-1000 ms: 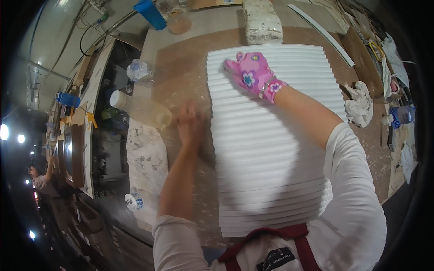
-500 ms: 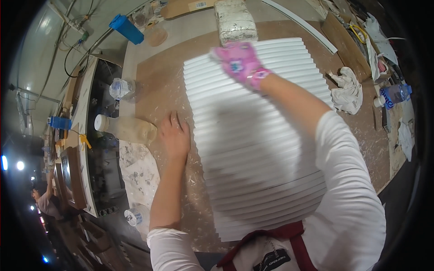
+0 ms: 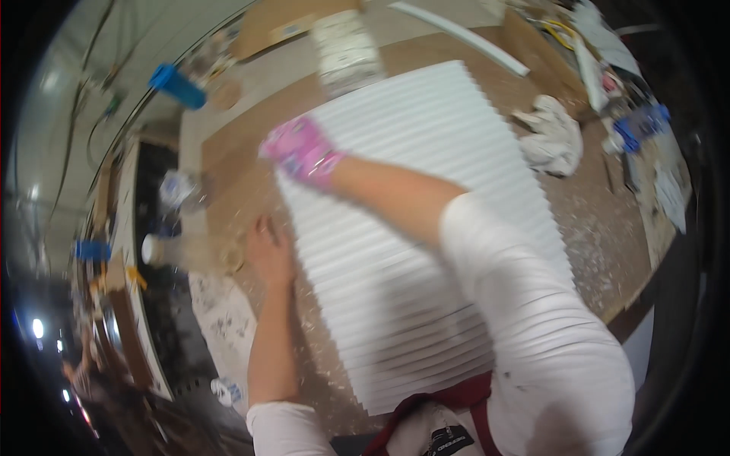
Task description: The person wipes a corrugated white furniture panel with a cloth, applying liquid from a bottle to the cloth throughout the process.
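White ridged strips (image 3: 426, 152), packed edge to edge like one corrugated sheet, lie on a brown board in front of me. My right hand (image 3: 303, 152), in a pink flowered glove, is at their far left corner. Motion blur hides its fingers and anything under them. My bare left hand (image 3: 270, 251) rests on the brown board (image 3: 247, 163) just left of the strips, fingers stretched out and holding nothing. Next to it lies a cloudy plastic bottle (image 3: 194, 253) with a white cap.
A white wrapped block (image 3: 346, 53) sits beyond the strips. Right of them are a crumpled white cloth (image 3: 553, 137) and a blue-labelled bottle (image 3: 639, 128). A blue bottle (image 3: 177, 86) and a clear plastic container (image 3: 181, 188) stand left. A stained cloth (image 3: 220, 311) hangs along the left edge.
My gloved right hand has swept left and nearer along the strips, from their far edge's middle to the far left corner. My left hand stays beside them. The whole view has shifted slightly.
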Tool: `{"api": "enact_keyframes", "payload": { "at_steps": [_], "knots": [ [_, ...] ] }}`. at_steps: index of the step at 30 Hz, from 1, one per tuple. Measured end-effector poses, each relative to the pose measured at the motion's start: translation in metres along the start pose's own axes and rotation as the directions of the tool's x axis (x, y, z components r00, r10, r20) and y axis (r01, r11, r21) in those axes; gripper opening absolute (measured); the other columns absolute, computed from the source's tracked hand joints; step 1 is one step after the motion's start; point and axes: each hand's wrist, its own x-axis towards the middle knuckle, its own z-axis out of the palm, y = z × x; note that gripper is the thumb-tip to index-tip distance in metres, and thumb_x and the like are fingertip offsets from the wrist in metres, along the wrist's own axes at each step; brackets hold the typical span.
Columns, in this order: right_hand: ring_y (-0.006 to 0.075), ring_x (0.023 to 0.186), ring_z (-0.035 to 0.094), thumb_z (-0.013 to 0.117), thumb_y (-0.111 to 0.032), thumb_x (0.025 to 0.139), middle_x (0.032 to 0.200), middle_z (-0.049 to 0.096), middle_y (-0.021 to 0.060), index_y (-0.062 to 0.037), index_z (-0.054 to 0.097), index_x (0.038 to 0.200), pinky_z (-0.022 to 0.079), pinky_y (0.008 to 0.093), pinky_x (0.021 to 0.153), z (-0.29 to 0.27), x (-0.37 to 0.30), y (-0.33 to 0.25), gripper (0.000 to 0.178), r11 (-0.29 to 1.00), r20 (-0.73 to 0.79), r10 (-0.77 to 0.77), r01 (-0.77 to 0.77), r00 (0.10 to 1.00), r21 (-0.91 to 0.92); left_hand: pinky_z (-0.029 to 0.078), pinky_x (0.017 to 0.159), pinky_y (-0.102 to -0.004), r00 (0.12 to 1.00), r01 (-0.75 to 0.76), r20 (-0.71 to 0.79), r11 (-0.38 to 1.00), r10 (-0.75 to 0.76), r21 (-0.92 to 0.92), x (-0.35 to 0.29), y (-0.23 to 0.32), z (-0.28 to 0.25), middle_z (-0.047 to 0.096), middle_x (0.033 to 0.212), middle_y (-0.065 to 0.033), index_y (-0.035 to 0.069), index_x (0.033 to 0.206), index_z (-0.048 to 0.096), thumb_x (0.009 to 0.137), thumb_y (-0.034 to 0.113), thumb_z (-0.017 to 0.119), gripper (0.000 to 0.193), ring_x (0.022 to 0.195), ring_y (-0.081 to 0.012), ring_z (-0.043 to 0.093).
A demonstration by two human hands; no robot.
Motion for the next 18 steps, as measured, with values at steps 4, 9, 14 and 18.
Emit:
{"api": "enact_keyframes", "payload": {
  "at_steps": [4,9,14,18],
  "knots": [
    [0.0287,0.094,0.066,0.05,-0.029,0.09,0.102,0.066,0.01,-0.0233,0.067,0.095,0.047,0.0443,0.082,-0.026,-0.054,0.056,0.018,0.993,-0.088,0.052,-0.042,0.995,0.107,0.036,0.102,-0.0478,1.0,-0.01,-0.012,1.0,0.01,-0.025,-0.006,-0.005,-0.001,0.05,0.133,-0.0169,0.005,0.13,0.052,0.09,0.02,0.055,0.043,0.121,-0.0364,0.048],
    [0.0306,0.1,0.064,0.054,-0.033,0.092,0.105,0.066,0.0139,-0.0136,0.068,0.102,0.051,0.0413,0.084,-0.148,-0.152,0.193,0.026,0.789,0.13,0.615,-0.606,0.778,-0.104,0.035,0.103,-0.0472,0.999,0.026,0.034,0.999,-0.025,-0.033,-0.003,0.007,-0.006,0.049,0.135,-0.0157,0.006,0.131,0.051,0.09,0.02,0.054,0.043,0.123,-0.0353,0.047],
    [0.0331,0.088,0.063,0.061,-0.02,0.088,0.104,0.061,0.0127,-0.0182,0.053,0.123,0.052,0.0435,0.073,-0.181,-0.205,0.231,0.036,0.886,-0.042,0.312,-0.307,0.949,-0.347,0.036,0.103,-0.0464,1.0,-0.001,0.016,1.0,0.001,-0.028,-0.001,0.001,-0.002,0.049,0.136,-0.0153,0.007,0.132,0.051,0.091,0.02,0.055,0.044,0.124,-0.0342,0.047],
    [0.0337,0.088,0.062,0.063,-0.017,0.086,0.1,0.06,0.0124,-0.0155,0.054,0.122,0.051,0.046,0.075,-0.178,-0.229,0.229,0.037,0.879,0.106,0.364,-0.303,0.926,-0.368,0.036,0.103,-0.046,0.999,0.0,0.036,0.999,0.001,-0.032,0.0,-0.001,0.0,0.049,0.136,-0.0156,0.006,0.132,0.05,0.09,0.02,0.056,0.044,0.124,-0.0348,0.047]
  ]
}}
